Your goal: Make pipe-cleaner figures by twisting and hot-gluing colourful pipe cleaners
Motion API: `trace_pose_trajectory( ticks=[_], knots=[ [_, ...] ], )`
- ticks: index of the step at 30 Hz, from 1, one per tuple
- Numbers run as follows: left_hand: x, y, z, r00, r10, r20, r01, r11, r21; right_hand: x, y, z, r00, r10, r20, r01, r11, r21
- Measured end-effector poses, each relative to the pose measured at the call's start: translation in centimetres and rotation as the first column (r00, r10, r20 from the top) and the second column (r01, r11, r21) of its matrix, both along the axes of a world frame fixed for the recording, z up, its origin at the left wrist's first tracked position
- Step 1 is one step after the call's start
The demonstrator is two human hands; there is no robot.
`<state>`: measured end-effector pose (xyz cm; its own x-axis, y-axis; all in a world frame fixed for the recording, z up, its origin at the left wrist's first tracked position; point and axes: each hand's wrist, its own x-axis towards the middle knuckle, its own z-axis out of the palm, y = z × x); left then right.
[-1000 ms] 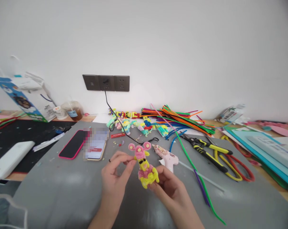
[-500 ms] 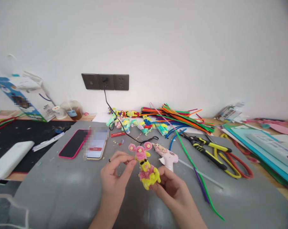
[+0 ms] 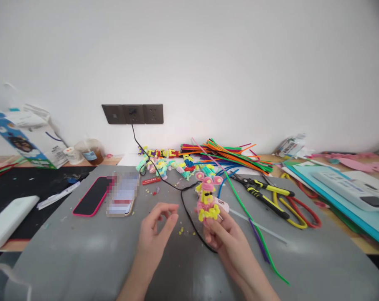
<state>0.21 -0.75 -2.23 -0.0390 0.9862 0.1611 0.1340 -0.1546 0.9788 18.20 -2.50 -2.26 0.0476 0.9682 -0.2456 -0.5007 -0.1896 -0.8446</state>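
A pink and yellow pipe-cleaner figure point(image 3: 208, 202) with round pink ears stands upright in the fingers of my right hand point(image 3: 225, 234), pinched near its base. Apart from the figure, on its left, my left hand point(image 3: 159, 230) hovers over the grey mat with thumb and forefinger curved and a gap between them; it holds nothing. Behind the figure lies a pale pink glue gun point(image 3: 222, 205), partly hidden by it. A black cable point(image 3: 192, 223) runs under and behind the figure.
Two phones point(image 3: 93, 196) lie on the grey mat point(image 3: 92, 259) at left. Small figures point(image 3: 164, 165) and pipe cleaners point(image 3: 236, 156) are at the back. Yellow-black pliers point(image 3: 267, 200) and red-handled scissors point(image 3: 308, 211) lie right. A cup point(image 3: 92, 152) stands back left.
My left hand has come away from the figure. My right hand has lifted the figure up and to the right, uncovering more cable and yellow scraps. The view has shifted slightly.
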Motion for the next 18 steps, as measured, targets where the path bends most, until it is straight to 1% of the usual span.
trace_pose_trajectory(
  ticks=[3,5,8,12,14,18],
  knots=[
    [1.2,0.2,-0.3,0.993,-0.117,-0.008,0.117,0.992,-0.053,-0.7,0.6,0.3,1.000,0.004,-0.024,-0.004,1.000,-0.001],
    [2.1,0.6,-0.3,0.990,-0.139,0.003,0.139,0.988,-0.060,-1.2,1.2,0.5,0.999,0.001,-0.037,0.000,1.000,0.020],
    [3.3,1.5,-0.3,0.995,-0.093,0.031,0.094,0.995,-0.029,-1.6,2.3,0.7,0.999,-0.005,-0.032,0.007,0.997,0.077],
    [3.9,2.8,-0.1,0.999,-0.023,0.042,0.021,0.999,0.037,-1.6,3.9,0.8,0.999,-0.029,0.036,0.023,0.989,0.147],
    [4.1,3.3,0.0,0.998,-0.015,0.065,0.012,0.999,0.049,-1.7,4.3,1.1,0.996,-0.053,0.075,0.039,0.985,0.168],
    [4.4,3.9,-0.1,0.985,-0.026,0.168,0.023,0.999,0.024,-1.9,4.7,1.7,0.988,-0.087,0.126,0.061,0.978,0.199]
  ],
)
